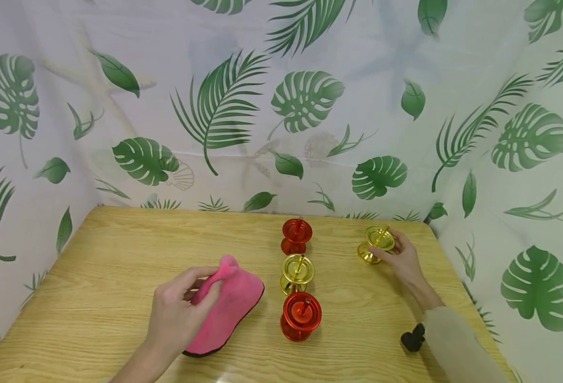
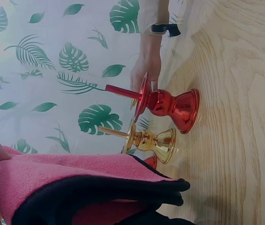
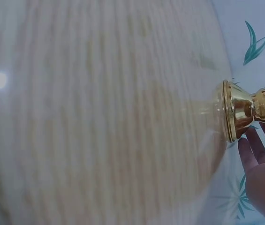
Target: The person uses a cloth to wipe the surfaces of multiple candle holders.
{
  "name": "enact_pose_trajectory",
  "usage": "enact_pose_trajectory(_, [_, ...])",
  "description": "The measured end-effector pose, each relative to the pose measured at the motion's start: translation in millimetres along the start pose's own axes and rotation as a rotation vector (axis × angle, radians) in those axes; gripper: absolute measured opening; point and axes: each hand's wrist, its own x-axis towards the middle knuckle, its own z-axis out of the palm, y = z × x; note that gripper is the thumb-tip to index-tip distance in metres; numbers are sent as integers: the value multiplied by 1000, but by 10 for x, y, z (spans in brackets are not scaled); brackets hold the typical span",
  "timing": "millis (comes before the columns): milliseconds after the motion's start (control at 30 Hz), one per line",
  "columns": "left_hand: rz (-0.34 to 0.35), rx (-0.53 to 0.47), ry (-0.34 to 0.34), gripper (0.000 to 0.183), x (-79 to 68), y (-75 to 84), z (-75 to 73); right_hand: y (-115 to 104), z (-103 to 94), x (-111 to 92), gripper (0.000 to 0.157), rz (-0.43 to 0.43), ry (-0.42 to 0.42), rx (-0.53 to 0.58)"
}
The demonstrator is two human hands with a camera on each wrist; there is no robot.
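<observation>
My left hand [image 1: 173, 311] pinches a pink cloth [image 1: 231, 306] with a dark edge, which hangs in folds beside the row of holders. In the left wrist view the folded cloth [image 2: 80, 168] fills the lower left. On the right, my right hand [image 1: 408, 260] grips a shiny gold candle holder [image 1: 369, 254], a footed dish with a thin upright rod. The right wrist view shows fingers around its stem, and the gold foot [image 3: 238, 112] close to the table; whether it touches I cannot tell.
Between my hands stand a red candle holder [image 1: 295, 246], a gold one [image 1: 291, 286] and another red one [image 1: 297, 325], in a line from back to front. The wooden table [image 1: 118, 260] meets leaf-printed white curtains [image 1: 243, 181]. A small black object [image 1: 412, 340] is by the right sleeve.
</observation>
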Motion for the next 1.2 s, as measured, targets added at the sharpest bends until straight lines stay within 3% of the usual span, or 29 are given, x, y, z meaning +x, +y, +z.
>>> enact_pose_trajectory(167, [-10, 6, -10, 28, -14, 10, -3, 8, 9, 0, 84, 6, -6, 37])
enact_pose_trajectory(367, [-16, 3, -15, 27, -8, 16, 6, -72, 26, -61, 82, 5, 44, 93])
enact_pose_trajectory(667, [-4, -2, -7, 26, 20, 15, 12, -286, 33, -258, 59, -164, 113, 198])
enact_pose_trajectory(833, [0, -11, -4, 28, 32, 23, 13, -450, 43, -393, 58, -259, 87, 241])
enact_pose_trajectory(1067, [14, -13, -2, 27, 64, 35, 11, -713, 76, -571, 63, -373, -22, 329])
enact_pose_trajectory(1200, [21, -1, -11, 26, 88, 43, 11, -903, 116, -668, 65, -429, -88, 304])
